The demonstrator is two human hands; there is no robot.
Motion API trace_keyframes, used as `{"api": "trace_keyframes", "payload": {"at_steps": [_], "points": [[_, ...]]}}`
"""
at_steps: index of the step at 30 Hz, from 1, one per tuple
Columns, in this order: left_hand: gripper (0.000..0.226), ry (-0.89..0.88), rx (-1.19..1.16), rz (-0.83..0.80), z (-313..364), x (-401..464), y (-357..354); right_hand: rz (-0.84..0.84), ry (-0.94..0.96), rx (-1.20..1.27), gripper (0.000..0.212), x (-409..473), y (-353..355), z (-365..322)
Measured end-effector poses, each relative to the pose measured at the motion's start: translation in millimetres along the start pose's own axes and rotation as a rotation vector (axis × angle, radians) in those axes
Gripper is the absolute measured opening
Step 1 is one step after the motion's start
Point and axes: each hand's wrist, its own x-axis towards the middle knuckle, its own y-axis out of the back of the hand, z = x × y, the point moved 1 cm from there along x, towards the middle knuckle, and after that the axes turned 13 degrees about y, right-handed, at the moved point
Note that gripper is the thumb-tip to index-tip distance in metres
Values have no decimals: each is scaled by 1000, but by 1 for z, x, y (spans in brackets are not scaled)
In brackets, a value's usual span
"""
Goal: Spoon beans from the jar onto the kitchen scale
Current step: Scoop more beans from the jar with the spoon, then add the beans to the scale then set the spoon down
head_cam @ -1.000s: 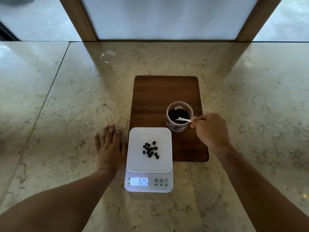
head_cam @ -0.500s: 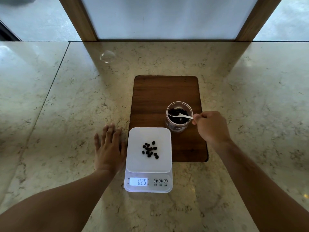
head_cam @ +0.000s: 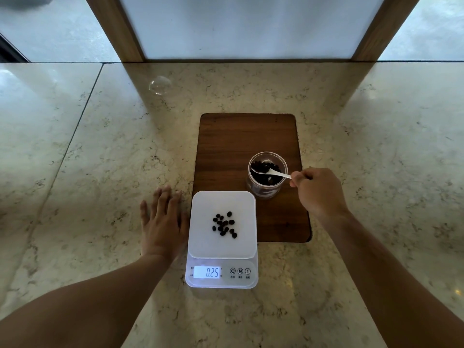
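Observation:
A clear glass jar [head_cam: 266, 192] with dark beans stands on the wooden board's right side. My right hand [head_cam: 319, 192] pinches the handle of a white spoon [head_cam: 277, 174], whose bowl sits over the jar's mouth loaded with beans. The white kitchen scale [head_cam: 200, 237] lies in front of the jar, partly on the board; several dark beans [head_cam: 224, 225] rest on its platform and its display reads 0.25. My left hand [head_cam: 162, 222] lies flat, palm down, on the counter just left of the scale, holding nothing.
The dark wooden board [head_cam: 241, 141] lies on a marble counter [head_cam: 100, 172]. A clear round lid [head_cam: 160, 85] rests at the back left. A white panel between two wooden posts closes off the far edge.
My right hand has lifted a little and drawn the spoon's bowl up from inside the jar to its mouth, with beans on it. The left hand and the scale reading stay the same.

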Motion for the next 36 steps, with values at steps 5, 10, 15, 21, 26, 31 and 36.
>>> {"api": "trace_keyframes", "payload": {"at_steps": [5, 10, 15, 21, 26, 31, 36], "points": [[59, 2, -7, -1, 1, 0, 2, 1, -10, 49, 34, -2, 3, 4], [59, 0, -1, -2, 1, 1, 1, 21, -20, 106, 34, -6, 5, 8], [58, 2, -5, 3, 0, 1, 1, 14, 52, 192, 35, -16, 9, -1], [59, 7, -6, 3, 1, 1, 0, -92, 127, 254, 33, -36, 1, -8], [60, 8, 4, -10, 2, 1, 2, -180, 142, 214, 31, -55, -19, -3], [59, 9, 1, -1, 3, 0, 3, -200, 187, 168, 28, -68, -36, 4], [56, 10, -13, 0, 2, 0, 3, -179, 217, 172, 24, -73, -42, 9]]}}
